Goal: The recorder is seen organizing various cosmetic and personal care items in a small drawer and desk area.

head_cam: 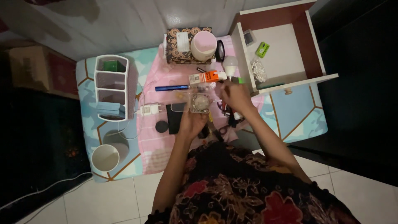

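**Hands at a small clear box above a cluttered mat**

While we look straight down, our floral sleeve fills the bottom of the view, and both forearms reach up toward twelve o'clock. Our left hand point(191, 123) is closed around a small clear plastic box point(200, 103), gripping it from below; the box's hinged lid lies open to its nine o'clock side, and pale small bits sit inside. Our right hand point(234, 94) hovers at the box's three o'clock, just beside it, fingers pinched together; whether they hold anything is too blurred for us to tell.

Under the hands lies a pink cloth point(155, 141) spread over a blue patterned mat point(298, 118). At the left hand's nine o'clock we see a black round disc point(161, 126), and beyond it a white charger plug point(149, 109). Farther toward nine o'clock stands a white three-slot organiser point(112, 87), with a white cup point(105, 157) at its six o'clock.

Just past the box, toward twelve o'clock, lie a blue pen point(171, 88) and an orange-and-white tube point(204, 77). A white light bulb point(230, 64) sits at the tube's two o'clock. Farther still, a pink-lidded jar point(203, 45) rests on a patterned box point(176, 56). At one o'clock a white drawer point(286, 54) lies pulled out, holding a green packet point(262, 49).
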